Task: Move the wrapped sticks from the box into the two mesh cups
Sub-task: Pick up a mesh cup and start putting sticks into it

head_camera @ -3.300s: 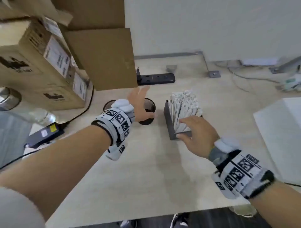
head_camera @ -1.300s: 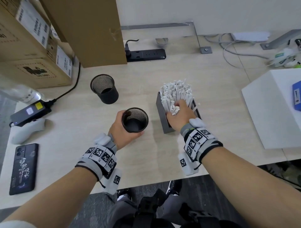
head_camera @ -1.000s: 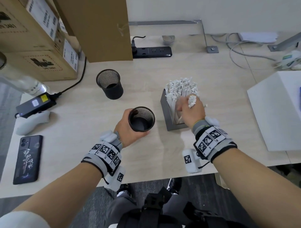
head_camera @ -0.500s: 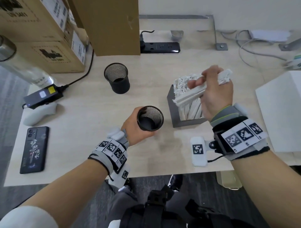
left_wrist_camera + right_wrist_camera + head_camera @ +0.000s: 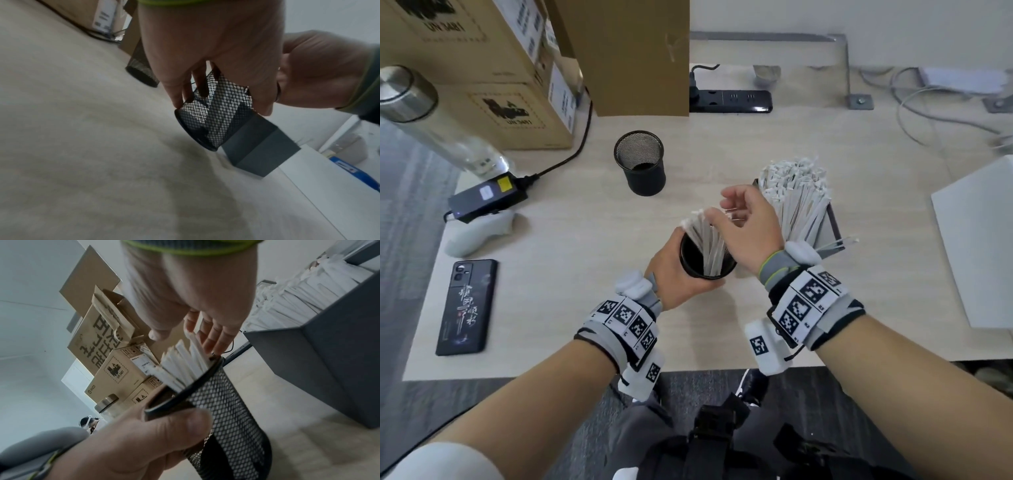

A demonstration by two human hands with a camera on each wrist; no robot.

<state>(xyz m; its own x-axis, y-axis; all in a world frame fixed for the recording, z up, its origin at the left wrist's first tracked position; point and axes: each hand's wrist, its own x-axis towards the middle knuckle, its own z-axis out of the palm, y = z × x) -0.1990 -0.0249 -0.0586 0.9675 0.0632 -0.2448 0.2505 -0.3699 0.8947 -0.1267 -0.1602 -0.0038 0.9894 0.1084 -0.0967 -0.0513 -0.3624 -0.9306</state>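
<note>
The desk (image 5: 825, 144) is a pale wood surface, and stacked cardboard boxes (image 5: 493, 72) fill its far left corner. A white block (image 5: 979, 246) lies at the right edge. Along the far edge sits a black power strip (image 5: 732, 101). Toward the left edge lie a black phone (image 5: 467, 306), a white controller (image 5: 479, 233) and a dark power adapter (image 5: 488, 200), with a clear bottle (image 5: 431, 120) beside the boxes.

The grey box (image 5: 259, 146) stands right of the desk's middle, still packed with upright wrapped sticks (image 5: 796, 195); a couple of loose ones poke out at its near right side. The far mesh cup (image 5: 640, 162) stands alone toward the far edge, well apart from the hands.

The near mesh cup (image 5: 707, 260) is just beside the box, near the front edge, tilted in the left wrist view. The left hand (image 5: 674, 274) wraps around its wall, thumb and fingers curled on the mesh. A bundle of sticks (image 5: 180, 368) leans inside it, tops above the rim.

The right hand (image 5: 746, 222) hovers over the cup with fingers (image 5: 216, 334) loosely spread and straight, their tips touching the stick tops, gripping nothing.
</note>
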